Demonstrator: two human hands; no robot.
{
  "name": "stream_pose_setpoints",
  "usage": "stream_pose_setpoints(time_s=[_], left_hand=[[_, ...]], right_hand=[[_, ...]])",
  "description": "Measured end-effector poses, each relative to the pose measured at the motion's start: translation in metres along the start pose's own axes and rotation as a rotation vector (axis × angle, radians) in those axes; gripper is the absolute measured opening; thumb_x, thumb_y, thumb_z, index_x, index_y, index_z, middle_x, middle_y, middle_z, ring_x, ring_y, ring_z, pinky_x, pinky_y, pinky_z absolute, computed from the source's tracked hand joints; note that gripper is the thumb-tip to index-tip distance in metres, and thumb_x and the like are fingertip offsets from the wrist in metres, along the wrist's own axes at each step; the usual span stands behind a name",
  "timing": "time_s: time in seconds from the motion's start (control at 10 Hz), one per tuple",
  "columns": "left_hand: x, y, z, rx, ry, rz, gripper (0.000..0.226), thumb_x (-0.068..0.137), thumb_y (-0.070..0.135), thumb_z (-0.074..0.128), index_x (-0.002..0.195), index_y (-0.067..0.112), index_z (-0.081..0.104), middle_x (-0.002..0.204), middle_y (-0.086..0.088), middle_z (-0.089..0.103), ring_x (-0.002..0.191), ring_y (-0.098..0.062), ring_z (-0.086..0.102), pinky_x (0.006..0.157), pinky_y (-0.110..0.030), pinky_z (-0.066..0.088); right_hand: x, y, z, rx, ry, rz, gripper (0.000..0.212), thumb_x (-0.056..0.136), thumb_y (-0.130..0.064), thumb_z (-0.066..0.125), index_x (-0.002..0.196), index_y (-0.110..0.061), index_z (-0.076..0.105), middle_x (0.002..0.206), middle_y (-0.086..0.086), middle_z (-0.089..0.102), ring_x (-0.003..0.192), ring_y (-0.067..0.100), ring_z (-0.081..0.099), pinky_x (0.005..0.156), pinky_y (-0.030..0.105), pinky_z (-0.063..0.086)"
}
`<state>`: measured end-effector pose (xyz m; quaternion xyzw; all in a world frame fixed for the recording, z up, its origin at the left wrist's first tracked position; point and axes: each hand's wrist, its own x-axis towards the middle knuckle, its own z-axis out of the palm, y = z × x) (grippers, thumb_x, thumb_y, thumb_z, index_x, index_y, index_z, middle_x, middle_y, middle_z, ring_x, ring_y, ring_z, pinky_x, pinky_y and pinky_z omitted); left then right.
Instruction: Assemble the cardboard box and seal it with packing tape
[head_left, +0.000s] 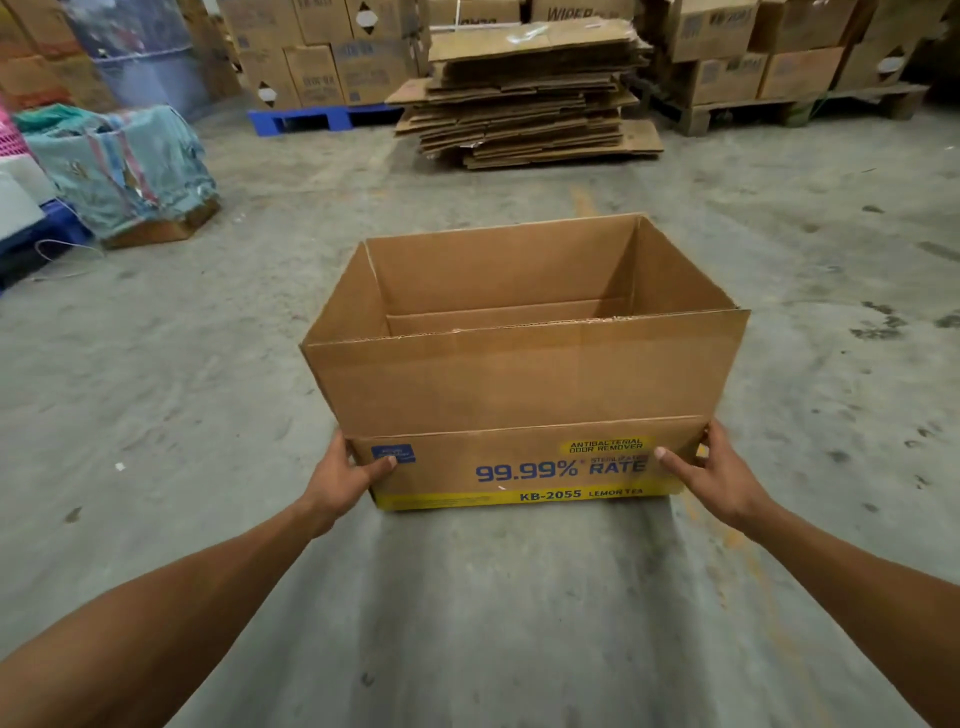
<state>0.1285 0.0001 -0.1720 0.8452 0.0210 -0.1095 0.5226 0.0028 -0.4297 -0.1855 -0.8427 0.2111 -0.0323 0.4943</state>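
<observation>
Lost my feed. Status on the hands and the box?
Left hand and right hand gripping cardboard box at near lower corners. Box upright on floor, top flaps open. No tape visible. Nothing in the way.

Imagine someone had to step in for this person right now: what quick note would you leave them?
Left hand: gripping the near left corner of the cardboard box, thumb on the printed front.
Right hand: gripping the near right corner the same way.
The box stands upright on the concrete floor, opened into shape. Its top flaps stand up; the bottom flaps look folded in.
Done: box formed. Whether the bottom is taped cannot be seen.
Left: fold the top flaps shut and tape the seam. No tape is in view, so find it first.
A stack of flattened cardboard lies farther back.
</observation>
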Motion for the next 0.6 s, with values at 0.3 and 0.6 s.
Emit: stream_pose_setpoints(time_s=[0.3,0.6], left_hand=[[0.009,0.005,0.017,-0.110,0.040,-0.120,0.066,0.088,0.015,0.069,0.143,0.016,0.032,0.125,0.005,0.046,0.112,-0.019,0.048,0.091,-0.037,0.043],[-0.015,-0.003,0.050,0.041,0.148,-0.351,0.064,0.090,0.035,0.056,0.143,0.010,0.029,0.139,-0.014,0.049,0.121,-0.036,0.050,0.097,-0.042,0.044]], right_hand=[[0.017,-0.008,0.012,0.076,0.020,0.160,0.076,0.091,-0.048,0.058,0.147,-0.011,0.022,0.142,0.006,0.045,0.128,0.030,0.046,0.104,0.041,0.041],[0.006,0.007,0.046,-0.079,-0.055,0.276,0.098,0.084,-0.072,0.043,0.152,-0.006,0.019,0.151,0.022,0.038,0.133,0.042,0.041,0.108,0.047,0.038]])
